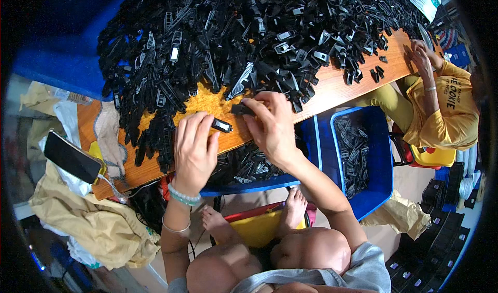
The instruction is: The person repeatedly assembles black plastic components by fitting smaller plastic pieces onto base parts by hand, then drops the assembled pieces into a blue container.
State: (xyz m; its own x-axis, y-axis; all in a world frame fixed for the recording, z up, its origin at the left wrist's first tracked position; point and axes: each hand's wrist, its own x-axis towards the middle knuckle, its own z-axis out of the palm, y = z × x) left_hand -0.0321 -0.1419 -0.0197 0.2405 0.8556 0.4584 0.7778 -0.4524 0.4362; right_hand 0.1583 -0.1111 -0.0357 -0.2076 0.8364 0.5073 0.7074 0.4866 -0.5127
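Observation:
My left hand [196,145], with a beaded bracelet on its wrist, rests over the wooden table's near edge. A small black plastic part [223,125] with a pale, shiny face sticks out between its thumb and index finger. Just to the right, my right hand [272,124] pinches another dark plastic piece [240,109] at its fingertips; the fingers partly hide it. The two pieces are apart. Beyond both hands rises a big heap of black plastic parts [228,39], some long and thin, some short with shiny faces.
Below the table's edge at right stands a blue bin [381,181] holding black parts. A phone [71,156] leans at the left beside crumpled tan cloth [93,215]. A person in a yellow shirt [450,109] sits at the table's right end, hands on its edge.

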